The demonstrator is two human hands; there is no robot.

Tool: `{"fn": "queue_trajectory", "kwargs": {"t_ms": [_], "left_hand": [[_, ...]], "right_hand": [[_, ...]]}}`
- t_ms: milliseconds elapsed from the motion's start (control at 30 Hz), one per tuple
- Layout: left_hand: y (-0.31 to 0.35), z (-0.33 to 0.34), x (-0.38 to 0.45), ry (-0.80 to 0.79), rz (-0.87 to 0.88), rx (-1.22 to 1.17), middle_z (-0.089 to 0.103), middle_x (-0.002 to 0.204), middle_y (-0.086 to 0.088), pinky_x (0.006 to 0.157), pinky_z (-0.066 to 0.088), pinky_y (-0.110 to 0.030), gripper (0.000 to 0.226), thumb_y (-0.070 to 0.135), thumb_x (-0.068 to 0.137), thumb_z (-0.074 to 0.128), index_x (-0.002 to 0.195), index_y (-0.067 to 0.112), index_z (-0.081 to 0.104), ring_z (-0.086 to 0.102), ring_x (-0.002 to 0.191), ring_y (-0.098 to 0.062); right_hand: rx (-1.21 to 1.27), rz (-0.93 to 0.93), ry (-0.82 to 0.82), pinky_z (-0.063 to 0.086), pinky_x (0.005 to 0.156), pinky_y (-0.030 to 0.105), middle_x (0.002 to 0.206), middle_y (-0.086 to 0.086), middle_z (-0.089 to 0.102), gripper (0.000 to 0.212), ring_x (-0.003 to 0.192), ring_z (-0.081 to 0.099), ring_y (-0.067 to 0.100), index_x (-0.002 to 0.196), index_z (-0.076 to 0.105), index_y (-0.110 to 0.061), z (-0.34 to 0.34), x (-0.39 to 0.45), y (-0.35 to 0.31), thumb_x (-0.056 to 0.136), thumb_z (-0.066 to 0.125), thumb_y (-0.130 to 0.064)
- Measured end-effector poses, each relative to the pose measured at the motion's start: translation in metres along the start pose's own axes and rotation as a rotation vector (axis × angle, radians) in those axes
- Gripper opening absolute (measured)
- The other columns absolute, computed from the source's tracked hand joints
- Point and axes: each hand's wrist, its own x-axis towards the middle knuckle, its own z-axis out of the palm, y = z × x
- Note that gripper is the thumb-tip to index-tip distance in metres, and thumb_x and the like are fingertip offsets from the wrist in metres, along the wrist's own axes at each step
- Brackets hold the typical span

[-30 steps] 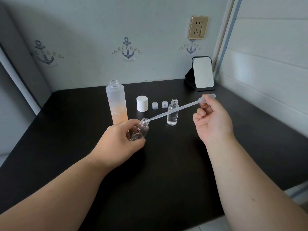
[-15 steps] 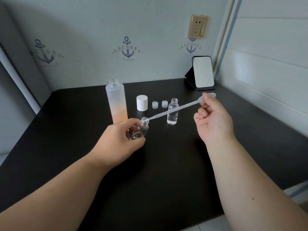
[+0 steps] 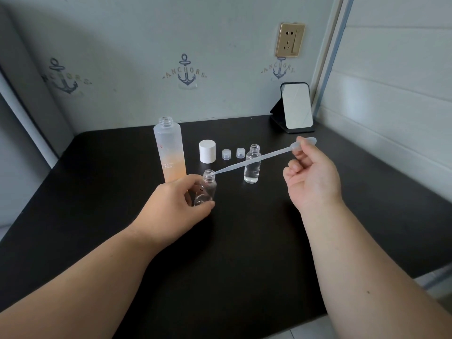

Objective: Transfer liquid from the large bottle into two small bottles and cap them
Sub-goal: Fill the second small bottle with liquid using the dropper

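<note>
Black desk point(image 3: 244, 253) is what I'm looking down at, with the tall frosted bottle point(image 3: 170, 152) standing uncapped at the back. My left hand point(image 3: 176, 204) grips a tilted small clear bottle point(image 3: 206, 188), my right hand point(image 3: 311, 174) pinches the pipette point(image 3: 254, 160) bulb, tip at that bottle's mouth. The second small bottle point(image 3: 252, 165) stands part-filled beside it, behind them the white cap point(image 3: 207, 151) and two tiny caps point(image 3: 233, 153).

Standing mirror point(image 3: 296, 106) at table point(image 3: 244, 241) back corner; wall socket point(image 3: 290, 39) above.
</note>
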Motion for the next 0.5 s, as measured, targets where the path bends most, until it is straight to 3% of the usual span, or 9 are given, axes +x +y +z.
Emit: {"fn": "queue_trajectory", "kwargs": {"t_ms": [200,267,400,500], "left_hand": [[0.0022,-0.0001,0.0015,-0.027,-0.019,0.026,0.060,0.087,0.034,0.064,0.044,-0.007,0.025,0.052,0.076,0.079,0.088,0.047,0.058,0.059,0.081,0.004],[0.0026,-0.0001,0.0021,-0.040,-0.031,0.027,0.059,0.090,0.035,0.066,0.044,-0.006,0.029,0.053,0.075,0.080,0.089,0.050,0.056,0.059,0.084,0.005],[0.0002,0.0013,0.0036,-0.064,-0.062,0.041,0.063,0.075,0.017,0.058,0.043,-0.011,0.038,0.058,0.070,0.081,0.097,0.043,0.058,0.060,0.074,0.001],[-0.0029,-0.0012,0.0018,-0.047,-0.042,-0.043,0.063,0.083,0.025,0.060,0.044,-0.015,0.035,0.056,0.077,0.077,0.104,0.042,0.062,0.061,0.075,-0.005]], "right_hand": [[0.036,0.028,0.036,0.036,0.051,0.020,0.078,-0.002,0.070,0.006,0.050,0.040,0.011,0.094,0.074,-0.013,-0.0018,0.0011,0.0011,0.093,0.073,-0.018],[0.038,0.036,0.025,0.036,0.050,0.020,0.077,-0.002,0.070,0.007,0.050,0.040,0.011,0.090,0.075,-0.013,-0.0016,0.0010,0.0012,0.093,0.073,-0.019],[0.024,0.042,0.005,0.036,0.050,0.019,0.078,-0.003,0.070,0.011,0.049,0.041,0.011,0.086,0.074,-0.015,-0.0020,0.0014,0.0014,0.094,0.072,-0.021],[0.024,0.048,-0.002,0.036,0.051,0.019,0.078,-0.003,0.070,0.011,0.050,0.040,0.011,0.085,0.074,-0.015,-0.0019,0.0012,0.0013,0.094,0.072,-0.020]]}}
